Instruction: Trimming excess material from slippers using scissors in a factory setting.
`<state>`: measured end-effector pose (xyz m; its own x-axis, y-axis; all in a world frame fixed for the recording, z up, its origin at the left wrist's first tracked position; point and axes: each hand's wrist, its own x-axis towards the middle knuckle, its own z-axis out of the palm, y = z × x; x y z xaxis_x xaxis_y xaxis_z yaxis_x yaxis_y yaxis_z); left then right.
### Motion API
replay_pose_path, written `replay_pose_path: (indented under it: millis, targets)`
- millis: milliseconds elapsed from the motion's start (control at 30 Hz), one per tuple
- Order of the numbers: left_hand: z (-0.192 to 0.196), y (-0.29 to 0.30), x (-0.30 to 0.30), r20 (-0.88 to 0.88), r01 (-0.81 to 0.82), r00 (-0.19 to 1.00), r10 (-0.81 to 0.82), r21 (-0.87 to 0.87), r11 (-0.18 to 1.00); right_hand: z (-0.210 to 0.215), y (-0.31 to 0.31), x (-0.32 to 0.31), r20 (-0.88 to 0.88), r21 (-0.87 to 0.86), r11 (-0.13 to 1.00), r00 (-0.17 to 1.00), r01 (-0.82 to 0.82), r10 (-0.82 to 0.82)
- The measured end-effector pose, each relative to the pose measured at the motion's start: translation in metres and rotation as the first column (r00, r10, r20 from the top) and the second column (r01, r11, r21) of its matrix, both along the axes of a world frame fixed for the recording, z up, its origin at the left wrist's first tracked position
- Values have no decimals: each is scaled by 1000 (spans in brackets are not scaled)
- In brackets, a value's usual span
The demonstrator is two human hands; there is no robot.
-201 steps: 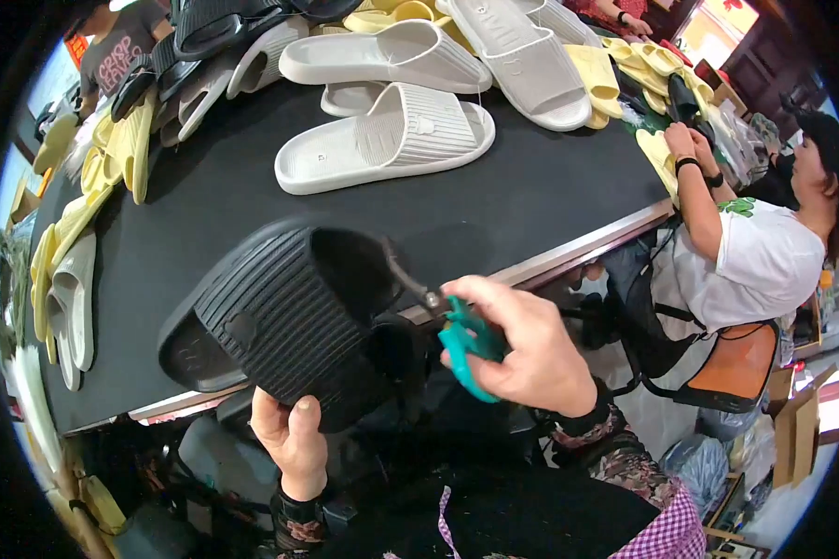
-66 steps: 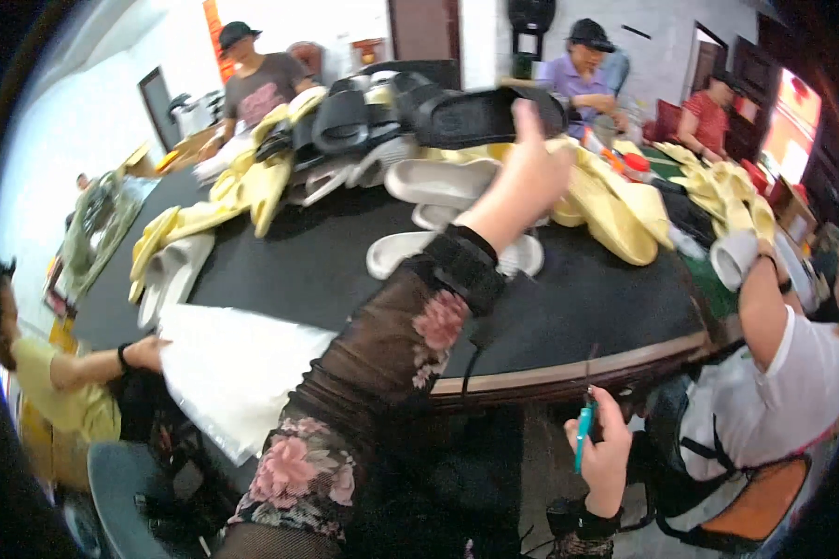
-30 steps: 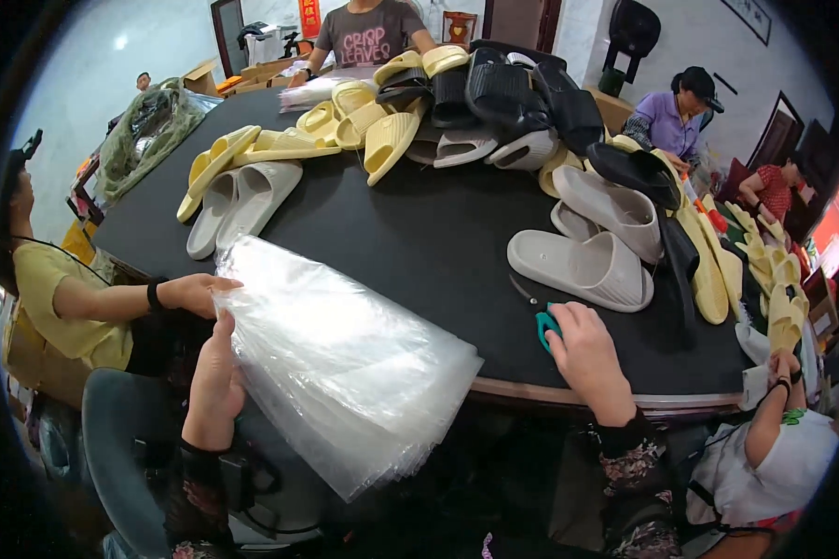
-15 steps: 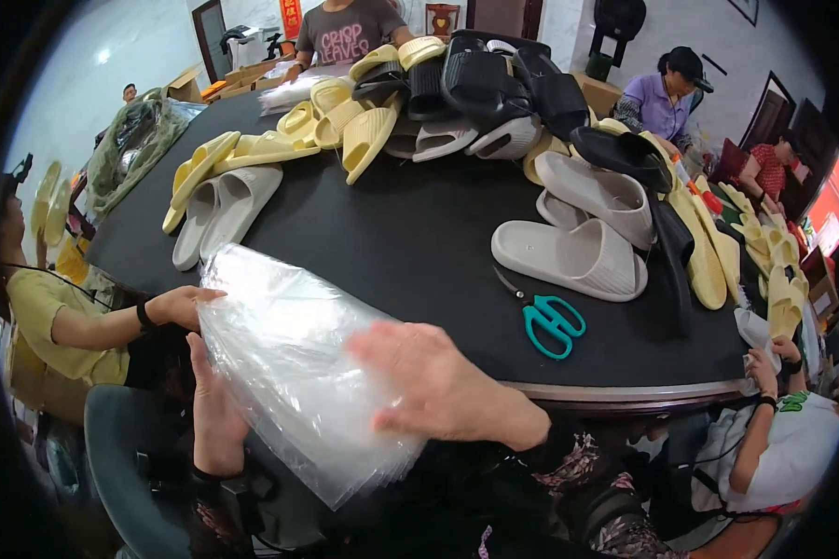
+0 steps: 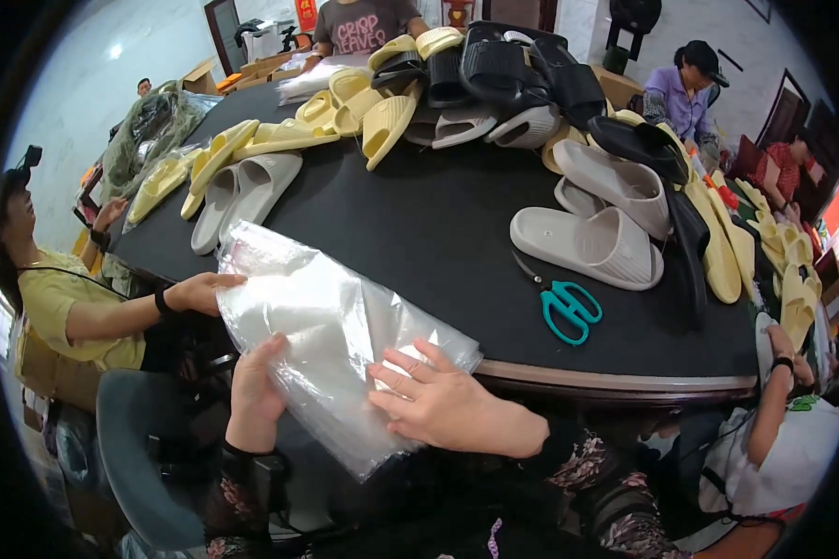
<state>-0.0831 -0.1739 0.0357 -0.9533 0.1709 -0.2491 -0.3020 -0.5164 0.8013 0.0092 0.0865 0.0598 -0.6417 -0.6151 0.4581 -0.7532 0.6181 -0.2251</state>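
Clear plastic bags (image 5: pixel 312 312) slant over the near edge of the table (image 5: pixel 419 224), a co-worker's hand (image 5: pixel 199 293) gripping one corner, left hand (image 5: pixel 254 396) at their side, closure unclear, right hand (image 5: pixel 443 399) open, fingers spread on top, probably steadying slippery film; scissors (image 5: pixel 571 312) lie apart.

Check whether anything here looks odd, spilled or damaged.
Nothing looks spilled or damaged. The heap of slippers toward the far side of the table looks messy: black, yellow and grey ones overlap at mixed angles. The creased clear plastic under the right hand juts past the table's near edge.
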Motion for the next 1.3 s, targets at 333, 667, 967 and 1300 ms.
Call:
replay_pose_path:
  millis: [333,667,967,1300]
  targets:
    - [5,24,28,-27,28,999,-25,123,992,17,42,-2,491,-449,819,865,356,-107]
    - [48,87,41,-397,-21,917,-24,-110,994,23,86,27,666,-721,616,563,317,490]
    - [112,181,33,-423,358,689,-589,-508,784,15,136,76,634,-774,307,684,554,361]
    - [89,249,31,-363,837,461,-810,-126,532,47,191,150,574,-816,31,815,578,-79]
